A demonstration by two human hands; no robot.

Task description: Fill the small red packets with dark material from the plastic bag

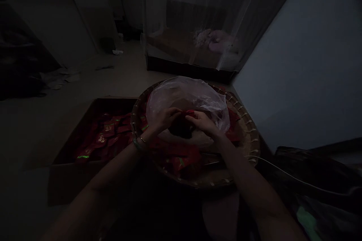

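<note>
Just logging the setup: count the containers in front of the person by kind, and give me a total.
Round woven tray: 1
Cardboard box: 1
Clear plastic bag: 1
Total: 3

The left forearm (113,169) and right forearm (249,173) angle inward, with the left hand (165,119) and right hand (201,123) curled close together.

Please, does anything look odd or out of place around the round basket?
Yes, a thin white cable runs across the dark cloth and reaches the rim of the woven basket. It looks stray there, unconnected to the basket's contents. A small white scrap also lies alone on the floor further back.
</note>
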